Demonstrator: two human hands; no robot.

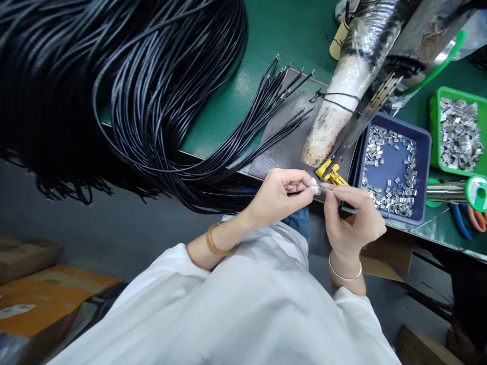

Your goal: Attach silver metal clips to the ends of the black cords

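Observation:
My left hand (283,195) is closed in a pinch on the end of a black cable (292,193), with something white wrapped about its fingertips. Close against it, my right hand (352,215) pinches a tiny metal piece (326,188) at the cable's tip; its exact shape is too small to make out. Just beyond the fingers, the yellow-tipped soldering iron stand or holder (332,173) sits at the table's front. To the right, a blue tray (421,175) holds many small silver metal clips (399,195).
A big bundle of black cables (163,101) covers the left, its stripped ends lying on a dark board (276,142). A plastic-wrapped duct (338,96) slants down at centre. Farther right are a green bin (436,132) of metal pieces, a solder spool (475,195) and orange-blue-handled pliers (462,223).

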